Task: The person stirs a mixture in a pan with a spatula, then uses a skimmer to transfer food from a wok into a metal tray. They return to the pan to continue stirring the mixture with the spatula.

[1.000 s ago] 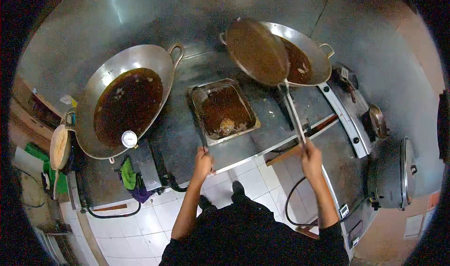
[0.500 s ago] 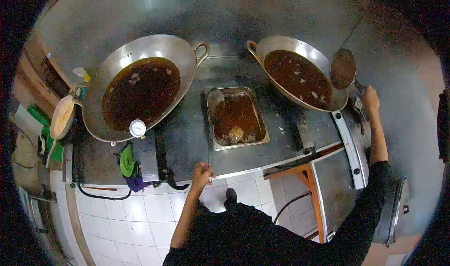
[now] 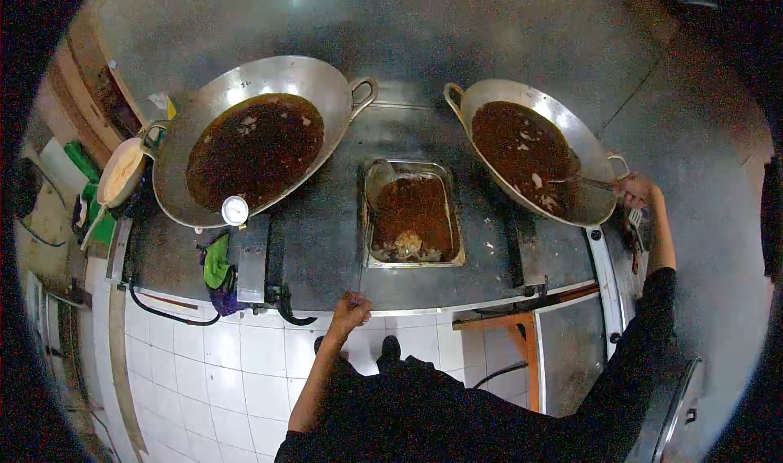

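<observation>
My right hand (image 3: 639, 191) is closed round the handle of a strainer (image 3: 563, 179), whose head dips into the dark oil of the right wok (image 3: 522, 145). Near the counter's front edge, my left hand (image 3: 351, 310) grips the thin handle of a ladle (image 3: 380, 177). That ladle's round head rests at the back left of a rectangular metal tray (image 3: 459, 234) holding brown liquid and a pale clump. A larger wok (image 3: 254, 149) of dark oil with floating bits stands on the left.
A dial thermometer (image 3: 235, 211) sits at the left wok's rim. At far left is a pan (image 3: 122, 171) with pale contents. Green cloth (image 3: 216, 263) hangs at the front edge. A slotted spatula (image 3: 635, 225) lies below my right hand.
The strainer in my right hand has gone from above the right wok's rim down into its oil. My left hand stays near the front edge. The camera view has shifted slightly.
</observation>
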The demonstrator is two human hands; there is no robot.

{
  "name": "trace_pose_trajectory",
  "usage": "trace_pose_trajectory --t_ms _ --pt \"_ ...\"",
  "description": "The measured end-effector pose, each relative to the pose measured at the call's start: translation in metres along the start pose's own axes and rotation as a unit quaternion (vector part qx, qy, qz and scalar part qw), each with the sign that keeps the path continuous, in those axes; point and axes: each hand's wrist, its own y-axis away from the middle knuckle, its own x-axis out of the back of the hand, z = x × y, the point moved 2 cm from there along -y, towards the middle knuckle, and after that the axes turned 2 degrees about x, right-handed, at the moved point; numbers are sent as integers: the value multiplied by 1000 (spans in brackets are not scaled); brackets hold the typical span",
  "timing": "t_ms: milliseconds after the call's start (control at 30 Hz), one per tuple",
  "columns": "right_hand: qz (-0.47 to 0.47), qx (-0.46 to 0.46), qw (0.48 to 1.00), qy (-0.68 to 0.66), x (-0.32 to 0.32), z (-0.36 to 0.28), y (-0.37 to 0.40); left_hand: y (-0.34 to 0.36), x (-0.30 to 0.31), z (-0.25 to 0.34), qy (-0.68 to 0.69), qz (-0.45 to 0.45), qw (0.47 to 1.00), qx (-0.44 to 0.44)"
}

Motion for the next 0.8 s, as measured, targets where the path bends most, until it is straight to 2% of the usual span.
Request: trace_pose_trajectory --t_ms 33,67,133,200,267,300,400,467,567,667,800 --pt "-36 19 998 -48 -5 0 -3 5 -2 2 44 4 998 41" --pt "-74 34 992 -97 -12 -4 -1 6 -4 4 46 7 998 38" --pt "-84 15 981 -175 -26 -14 3 8 -5 7 -23 36 997 60" --pt "-97 -11 961 -260 -35 -21 8 12 -4 10 -30 36 997 64" --pt "-21 53 989 -140 -38 -29 15 20 -3 12 -40 33 996 70" --pt "-21 54 989 -140 -39 -29 16 25 -2 14 -47 43 997 51" --pt "-43 83 977 -191 -44 -24 13 45 -4 28 -55 72 995 31" --pt "-52 161 953 -251 -51 -19 6 47 -2 30 -53 91 994 28" --pt "-16 191 927 -321 -64 -18 4 56 9 19 2 174 985 -2" --pt "-13 183 935 -302 -75 -34 30 75 19 16 66 211 975 -22" --pt "6 150 936 -319 -87 -41 25 94 37 5 57 237 968 -57"
